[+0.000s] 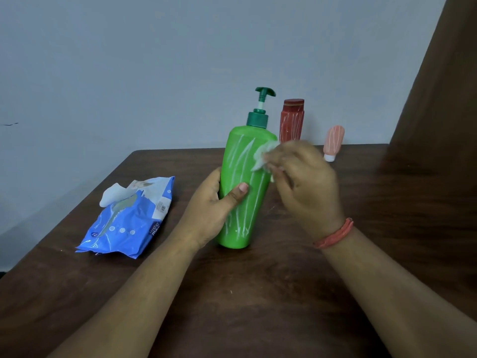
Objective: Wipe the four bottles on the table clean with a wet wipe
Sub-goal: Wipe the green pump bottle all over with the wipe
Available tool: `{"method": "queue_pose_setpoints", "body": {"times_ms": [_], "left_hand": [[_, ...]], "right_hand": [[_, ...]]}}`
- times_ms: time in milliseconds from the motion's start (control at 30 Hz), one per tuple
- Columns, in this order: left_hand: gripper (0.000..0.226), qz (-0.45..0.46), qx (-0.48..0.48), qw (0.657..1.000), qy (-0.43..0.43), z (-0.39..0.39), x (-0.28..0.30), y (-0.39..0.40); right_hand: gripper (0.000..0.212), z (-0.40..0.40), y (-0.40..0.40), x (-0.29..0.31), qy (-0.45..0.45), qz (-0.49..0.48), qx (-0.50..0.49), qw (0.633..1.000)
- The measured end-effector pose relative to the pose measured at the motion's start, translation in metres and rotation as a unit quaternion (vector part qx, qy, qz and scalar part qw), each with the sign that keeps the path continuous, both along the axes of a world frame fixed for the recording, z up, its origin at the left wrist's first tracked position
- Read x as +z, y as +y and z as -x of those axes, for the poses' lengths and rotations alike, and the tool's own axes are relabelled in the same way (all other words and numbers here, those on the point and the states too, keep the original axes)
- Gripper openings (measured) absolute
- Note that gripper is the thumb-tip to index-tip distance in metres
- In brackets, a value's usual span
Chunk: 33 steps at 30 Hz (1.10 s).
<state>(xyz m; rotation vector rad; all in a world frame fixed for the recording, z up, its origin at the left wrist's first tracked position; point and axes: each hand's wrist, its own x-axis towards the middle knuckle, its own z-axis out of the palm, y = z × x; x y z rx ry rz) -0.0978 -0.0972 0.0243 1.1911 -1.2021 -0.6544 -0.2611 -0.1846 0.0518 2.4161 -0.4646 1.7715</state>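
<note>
A tall green pump bottle (245, 161) streaked with white marks stands on the dark wooden table (258, 293). My left hand (214, 210) grips its lower body, thumb across the front. My right hand (302, 182), blurred, pinches a crumpled white wet wipe (263, 155) against the bottle's upper right side. Behind it stands a dark red bottle (292, 120) with white streaks. Further right a small pink tube (333, 143) stands on its white cap. No fourth bottle shows in view.
A blue wet-wipe pack (129, 220) lies at the left of the table, a white wipe sticking out of its opening. A brown curtain (433, 99) hangs at the right. A pale wall is behind the table's far edge.
</note>
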Motion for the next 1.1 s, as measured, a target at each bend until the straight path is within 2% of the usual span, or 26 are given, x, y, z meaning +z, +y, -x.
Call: {"method": "queue_pose_setpoints", "body": {"times_ms": [67,200,367,500,633,767,933,1100], "left_hand": [[0.032,0.005,0.002,1.000,0.014,0.000,0.000,0.000],[0.034,-0.006,-0.010,1.000,-0.006,0.001,0.002,0.000],[0.045,0.002,-0.002,1.000,0.014,-0.003,0.000,0.000],[0.032,-0.006,-0.009,1.000,0.008,-0.001,0.001,-0.001],[0.043,0.002,-0.003,0.999,0.041,-0.003,-0.001,0.000],[0.039,-0.006,-0.007,1.000,0.026,-0.002,-0.002,-0.001],[0.031,0.004,-0.002,0.999,0.037,-0.004,0.000,-0.001],[0.036,-0.006,-0.031,1.000,0.002,-0.002,0.000,0.000]], "right_hand": [[0.012,-0.003,0.003,-0.007,0.036,0.021,0.015,0.999],[0.012,0.003,-0.009,0.007,-0.039,-0.022,0.000,0.999],[0.014,-0.001,-0.001,-0.005,0.057,0.018,0.023,0.998],[0.015,0.002,-0.007,0.003,-0.012,-0.012,-0.007,1.000],[0.013,-0.003,0.001,-0.011,0.082,0.015,0.027,0.996],[0.012,-0.003,-0.004,-0.003,0.000,-0.019,-0.004,1.000],[0.010,-0.006,0.005,-0.012,0.065,-0.003,0.024,0.998],[0.013,0.003,-0.004,0.006,-0.047,-0.027,-0.010,0.998]]}}
